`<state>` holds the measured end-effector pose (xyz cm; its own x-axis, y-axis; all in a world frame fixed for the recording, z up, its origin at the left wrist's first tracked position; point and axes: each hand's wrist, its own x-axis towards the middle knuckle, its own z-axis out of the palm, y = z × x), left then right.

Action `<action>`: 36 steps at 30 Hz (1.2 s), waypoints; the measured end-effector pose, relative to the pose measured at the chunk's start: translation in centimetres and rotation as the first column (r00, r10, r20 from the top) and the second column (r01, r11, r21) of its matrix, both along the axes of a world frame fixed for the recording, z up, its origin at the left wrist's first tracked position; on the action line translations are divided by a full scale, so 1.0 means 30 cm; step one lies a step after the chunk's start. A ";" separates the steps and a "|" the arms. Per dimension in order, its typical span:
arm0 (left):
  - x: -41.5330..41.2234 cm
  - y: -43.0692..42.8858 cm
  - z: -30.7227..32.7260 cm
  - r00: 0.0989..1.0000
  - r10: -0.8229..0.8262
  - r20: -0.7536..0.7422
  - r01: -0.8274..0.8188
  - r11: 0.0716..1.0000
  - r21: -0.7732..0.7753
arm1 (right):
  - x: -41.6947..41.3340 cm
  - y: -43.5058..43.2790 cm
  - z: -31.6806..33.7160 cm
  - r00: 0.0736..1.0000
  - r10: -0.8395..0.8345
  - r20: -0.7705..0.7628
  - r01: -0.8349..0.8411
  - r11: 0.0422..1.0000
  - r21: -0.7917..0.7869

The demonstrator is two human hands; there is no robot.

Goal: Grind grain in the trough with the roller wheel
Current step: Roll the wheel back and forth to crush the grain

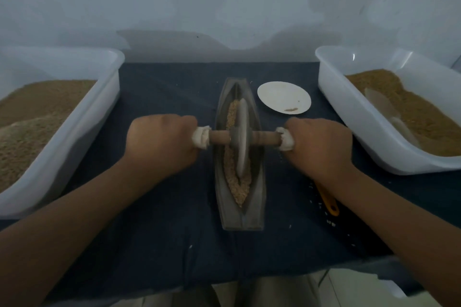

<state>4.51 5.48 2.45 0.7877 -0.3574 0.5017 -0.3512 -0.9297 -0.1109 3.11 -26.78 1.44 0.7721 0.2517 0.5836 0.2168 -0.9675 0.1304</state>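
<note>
You are mid-grind, by the look of it: the roller wheel (241,137) stands upright about halfway along the trough (240,217), which lies lengthwise on the dark cloth over the desk (162,232), and the grain (240,192) heaped along the groove looks coarse and kernel-shaped, so I judge most of the crushing is left to do. Your left hand (162,142) and right hand (316,144) each have their fingers (185,129) curled tight round a cloth-wrapped end of the wooden axle (264,137). The white tub on the left (109,97) holds a deep bed of brown grain with a paler patch near you; the white tub on the right (349,117) holds a similar brown heap with a pale scoop (384,107) half sunk in it. The small plate (284,97) beside the trough carries only a few crumbs
</note>
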 end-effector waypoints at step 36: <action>-0.032 -0.003 -0.033 0.999 0.037 0.032 -0.035 0.997 -0.069 | -0.023 0.035 0.059 0.999 -0.006 -0.039 0.005 1.000 -0.013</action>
